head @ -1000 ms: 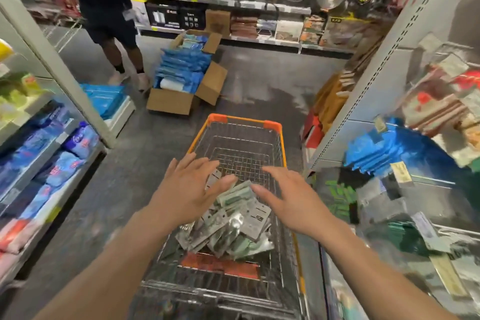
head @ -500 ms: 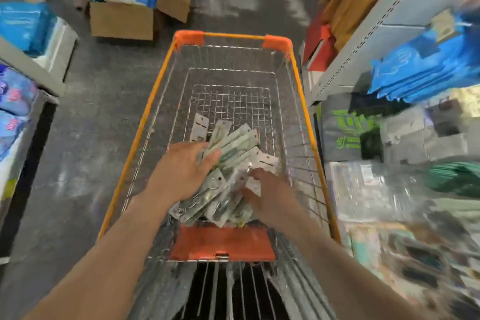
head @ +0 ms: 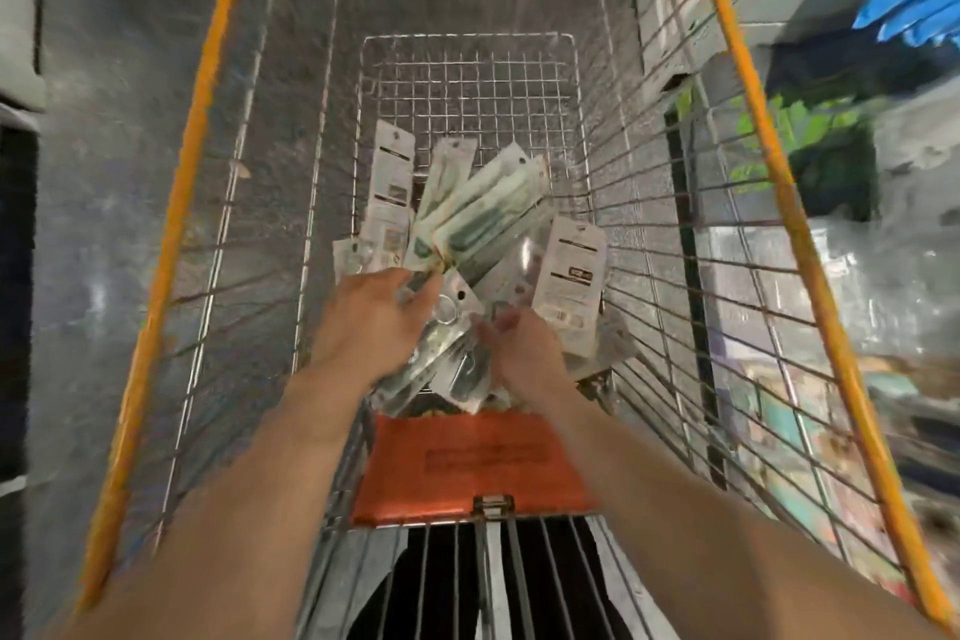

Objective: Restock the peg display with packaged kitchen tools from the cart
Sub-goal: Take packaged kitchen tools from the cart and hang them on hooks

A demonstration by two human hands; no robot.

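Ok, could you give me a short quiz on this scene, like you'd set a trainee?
1. True or false: the packaged tools lie on the floor beside the cart.
2. Which hands are in the pile? A: left hand only. B: right hand only. C: both.
3. Fill in: the cart's top rim is coloured ____.
Key: 1 false, they lie inside the cart; 2 C; 3 orange.
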